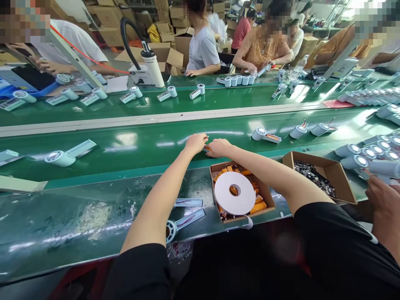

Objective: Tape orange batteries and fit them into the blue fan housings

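Black cloth sleeves (331, 237) foremost. Over glossy belt (150, 148): left hand (195, 143), curled, grip unclear; right hand (218, 148), closed on orange-brown piece (207, 148). Below: flat white roll (225, 192), cardboard box (265, 211).

Fingers of left hand (196, 143) and right hand (218, 148) are hiding most of the small piece (206, 147) between them; its shape isn't reading. White roll (223, 193) is covering part of the orange pieces (258, 207). Left arm (153, 200) is blocking the left ends of the pale strip (189, 202) and near round housing (170, 231). Metal bits (312, 177) in the right-hand box (343, 183) are showing too small to identify. Left frame edge is cutting a pale blue part (8, 155); right edge is cropping a co-worker's arm (386, 221). Pixelation is masking faces across the line.
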Demonstrator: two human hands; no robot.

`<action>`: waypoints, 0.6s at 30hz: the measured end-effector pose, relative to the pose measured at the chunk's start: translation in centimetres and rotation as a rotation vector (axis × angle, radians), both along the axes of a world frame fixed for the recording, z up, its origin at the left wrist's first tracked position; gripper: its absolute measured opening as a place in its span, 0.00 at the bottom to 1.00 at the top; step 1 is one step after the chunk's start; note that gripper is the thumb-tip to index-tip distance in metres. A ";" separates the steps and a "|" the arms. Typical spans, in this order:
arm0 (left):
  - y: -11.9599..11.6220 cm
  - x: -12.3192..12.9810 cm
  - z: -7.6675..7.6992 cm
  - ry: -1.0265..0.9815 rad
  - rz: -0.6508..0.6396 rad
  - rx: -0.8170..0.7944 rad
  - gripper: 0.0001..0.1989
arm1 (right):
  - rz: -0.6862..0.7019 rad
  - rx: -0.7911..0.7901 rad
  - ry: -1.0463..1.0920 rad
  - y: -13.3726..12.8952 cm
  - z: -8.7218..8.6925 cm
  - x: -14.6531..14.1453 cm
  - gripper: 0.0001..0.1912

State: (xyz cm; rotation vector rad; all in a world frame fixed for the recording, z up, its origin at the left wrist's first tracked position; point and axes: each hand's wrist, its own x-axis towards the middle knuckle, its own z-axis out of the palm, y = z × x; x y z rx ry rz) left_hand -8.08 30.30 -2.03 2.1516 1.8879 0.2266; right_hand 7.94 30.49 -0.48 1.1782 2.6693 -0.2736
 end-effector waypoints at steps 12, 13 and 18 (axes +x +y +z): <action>-16.0 4.5 5.2 -0.101 -0.786 0.159 0.34 | -0.254 0.061 1.029 -13.7 4.6 16.0 0.16; -18.1 4.8 5.3 -0.083 -0.868 0.137 0.36 | -0.293 0.054 1.047 -15.4 4.1 17.5 0.15; -23.4 4.5 5.5 -0.039 -0.788 0.170 0.29 | -0.455 -0.123 1.119 -20.6 2.7 20.6 0.17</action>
